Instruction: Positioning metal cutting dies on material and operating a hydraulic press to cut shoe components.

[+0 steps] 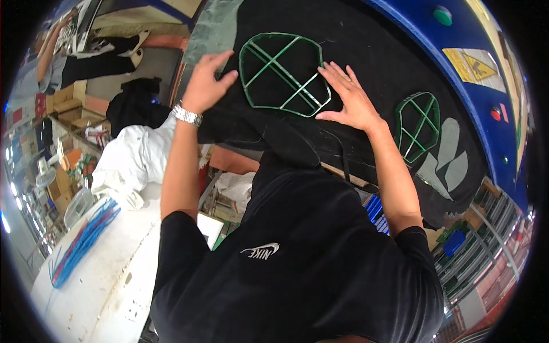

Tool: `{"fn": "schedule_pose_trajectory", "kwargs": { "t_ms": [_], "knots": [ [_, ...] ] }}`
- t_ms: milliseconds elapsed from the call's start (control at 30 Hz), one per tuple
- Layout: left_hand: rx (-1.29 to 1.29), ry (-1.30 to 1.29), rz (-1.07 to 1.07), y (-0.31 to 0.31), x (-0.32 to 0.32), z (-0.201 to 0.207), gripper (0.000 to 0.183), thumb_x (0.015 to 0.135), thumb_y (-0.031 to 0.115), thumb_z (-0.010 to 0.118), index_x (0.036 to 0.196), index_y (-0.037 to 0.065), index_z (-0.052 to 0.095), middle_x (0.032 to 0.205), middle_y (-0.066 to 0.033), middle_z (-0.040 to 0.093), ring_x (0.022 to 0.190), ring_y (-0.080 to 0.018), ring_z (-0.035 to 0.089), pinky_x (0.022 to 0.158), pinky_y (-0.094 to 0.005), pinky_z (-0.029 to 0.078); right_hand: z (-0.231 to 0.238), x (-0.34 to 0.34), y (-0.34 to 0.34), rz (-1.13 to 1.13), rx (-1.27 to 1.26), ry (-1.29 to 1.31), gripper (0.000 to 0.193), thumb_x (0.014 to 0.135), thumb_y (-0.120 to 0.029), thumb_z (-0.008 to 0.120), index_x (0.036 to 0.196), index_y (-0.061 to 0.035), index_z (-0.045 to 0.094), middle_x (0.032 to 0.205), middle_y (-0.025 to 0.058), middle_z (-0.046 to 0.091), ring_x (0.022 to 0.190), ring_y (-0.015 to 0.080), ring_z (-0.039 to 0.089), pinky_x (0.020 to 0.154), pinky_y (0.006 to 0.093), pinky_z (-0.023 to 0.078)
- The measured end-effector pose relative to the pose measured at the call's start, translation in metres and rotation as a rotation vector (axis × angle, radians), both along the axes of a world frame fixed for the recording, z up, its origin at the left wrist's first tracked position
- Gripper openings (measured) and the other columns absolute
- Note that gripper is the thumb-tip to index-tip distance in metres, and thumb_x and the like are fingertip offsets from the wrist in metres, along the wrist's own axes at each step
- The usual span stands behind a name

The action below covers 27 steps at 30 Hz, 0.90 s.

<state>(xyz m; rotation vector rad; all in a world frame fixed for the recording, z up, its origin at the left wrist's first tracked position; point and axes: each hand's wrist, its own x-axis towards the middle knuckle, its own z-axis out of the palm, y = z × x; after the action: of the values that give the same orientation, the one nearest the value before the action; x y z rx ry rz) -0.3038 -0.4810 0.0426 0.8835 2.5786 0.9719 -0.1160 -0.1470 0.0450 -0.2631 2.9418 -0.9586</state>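
The left hand and right hand, fingers spread wide, are flanking one larger green frame on black cloth; one smaller green frame is lying farther right beside three grey pieces.

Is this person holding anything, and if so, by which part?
The left hand holds nothing, open beside the large green frame. The right hand has thumb and fingertips at the frame's right edge; whether they grip it cannot be told.

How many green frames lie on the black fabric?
2: the larger green frame between the left hand and right hand; the smaller green frame farther right, beside grey pieces. No others show.
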Motion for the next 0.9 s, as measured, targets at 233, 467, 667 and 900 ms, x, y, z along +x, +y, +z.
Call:
{"fn": "schedule_pose_trajectory", "kwargs": {
  "t_ms": [233, 467, 667, 900],
  "knots": [
    [-0.231, 0.247, -0.001, 0.099, -0.152, -0.023, 0.052, 0.093, 0.034, 0.075, 0.136, 0.009, 0.064, 0.129, -0.0219, 0.066, 0.120, -0.0347, 0.065, 0.101, -0.0435, 0.052, -0.009, -0.002, 0.107, -0.602, 0.348, 0.271, 0.049, 0.092, -0.028, 0.074, 0.132, -0.0030, 0.062, 0.132, 0.0181, 0.064, 0.124, 0.0379, 0.059, 0.107, 0.0451, 0.047],
    [-0.381, 0.114, -0.014, 0.207, -0.205, -0.033, 0.076, 0.080, 0.053, 0.082, 0.132, 0.000, 0.065, 0.134, -0.0252, 0.064, 0.126, -0.0403, 0.060, 0.107, -0.0458, 0.048, -0.040, -0.038, 0.166, -0.529, 0.624, 0.210, 0.039, 0.096, -0.034, 0.068, 0.131, -0.0165, 0.065, 0.126, 0.0044, 0.066, 0.114, 0.0310, 0.063, 0.091, 0.0494, 0.051],
    [-0.208, -0.137, -0.159, 0.210, -0.213, -0.018, 0.071, 0.084, 0.051, 0.079, 0.131, 0.000, 0.066, 0.137, -0.0238, 0.062, 0.128, -0.0400, 0.058, 0.108, -0.0458, 0.047, -0.036, -0.047, 0.171, -0.465, 0.626, 0.186, 0.020, 0.100, -0.028, 0.063, 0.110, -0.0118, 0.066, 0.108, 0.0060, 0.068, 0.108, 0.0301, 0.064, 0.086, 0.0455, 0.046],
    [-0.137, 0.283, 0.070, 0.236, -0.207, -0.055, 0.056, 0.089, 0.055, 0.068, 0.120, 0.009, 0.072, 0.111, -0.0232, 0.073, 0.116, -0.0415, 0.064, 0.108, -0.0502, 0.045, -0.043, -0.035, 0.197, -0.739, 0.623, 0.006, 0.030, 0.101, -0.037, 0.062, 0.121, -0.0148, 0.067, 0.112, 0.0098, 0.073, 0.113, 0.0358, 0.065, 0.100, 0.0564, 0.043]
  ]
}}
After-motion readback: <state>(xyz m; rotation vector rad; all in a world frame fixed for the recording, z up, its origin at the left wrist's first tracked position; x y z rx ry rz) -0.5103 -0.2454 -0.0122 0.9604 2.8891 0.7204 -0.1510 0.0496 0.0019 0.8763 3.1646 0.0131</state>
